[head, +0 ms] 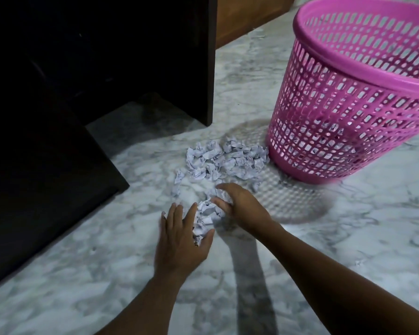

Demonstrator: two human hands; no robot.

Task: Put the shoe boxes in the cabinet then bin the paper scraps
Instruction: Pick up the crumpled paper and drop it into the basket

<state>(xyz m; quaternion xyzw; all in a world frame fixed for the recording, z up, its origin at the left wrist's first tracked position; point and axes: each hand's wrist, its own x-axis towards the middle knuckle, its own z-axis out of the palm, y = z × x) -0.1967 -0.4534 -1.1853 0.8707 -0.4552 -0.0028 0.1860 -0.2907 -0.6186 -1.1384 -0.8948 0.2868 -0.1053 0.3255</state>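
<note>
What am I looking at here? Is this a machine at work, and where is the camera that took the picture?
No machine here: these are a person's two bare hands. The single picture comes from a wide-angle camera worn on the person's head, looking forward and down, which is why the arms reach in from the bottom edge.

The surface is a grey-white marble floor. On it lies a heap of crumpled paper scraps, right beside a pink plastic bin with a slotted wall. Dark furniture, probably a cabinet, fills the upper left.

The left hand and the right hand are cupped around a smaller bunch of scraps, pressing it between them close to the floor. The fingers are curled loosely, not clenched. Some paper seems to show through the bin's slots near its base.
</note>
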